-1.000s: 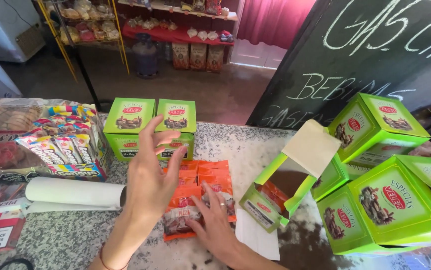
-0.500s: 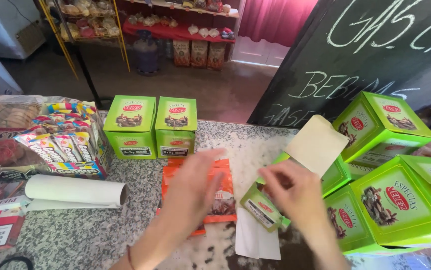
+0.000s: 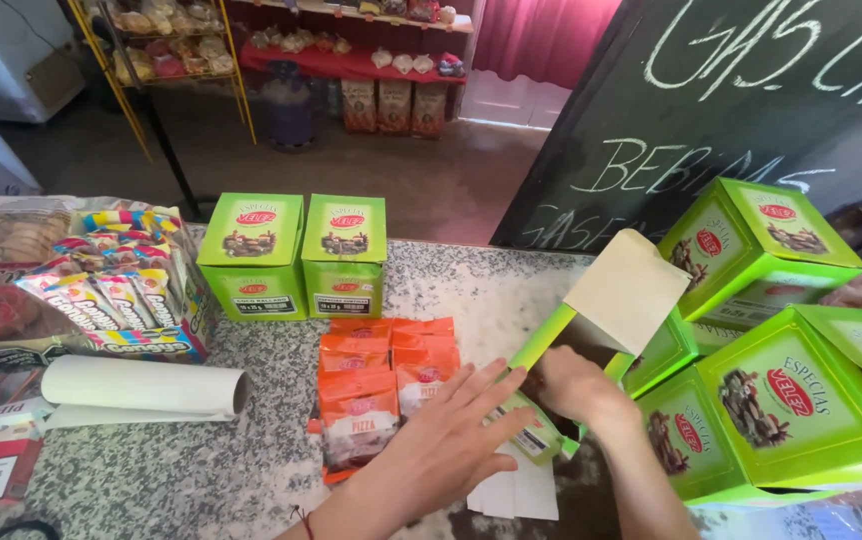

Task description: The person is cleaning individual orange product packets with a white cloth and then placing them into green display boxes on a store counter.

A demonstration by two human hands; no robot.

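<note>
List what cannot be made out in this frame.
- Right hand, head view: fingers reach into the open green box, so its grip and the box's contents are hidden.
- Left hand: flat, palm down; what lies under it is covered.
- Orange sachets: the lower ones overlap.

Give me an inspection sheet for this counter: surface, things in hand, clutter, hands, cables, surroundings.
Surface: speckled grey stone counter.
Things in hand: open green cardboard box, lid up; orange sachets lying in rows beside it.
Clutter: two shut green boxes, stacked green boxes, white paper roll, colourful candy display box.
Hands: left hand flat, fingers spread, by the sachets; right hand reaching into the open box.
Cables: nothing seen.
Surroundings: black chalkboard, shop shelves.
</note>
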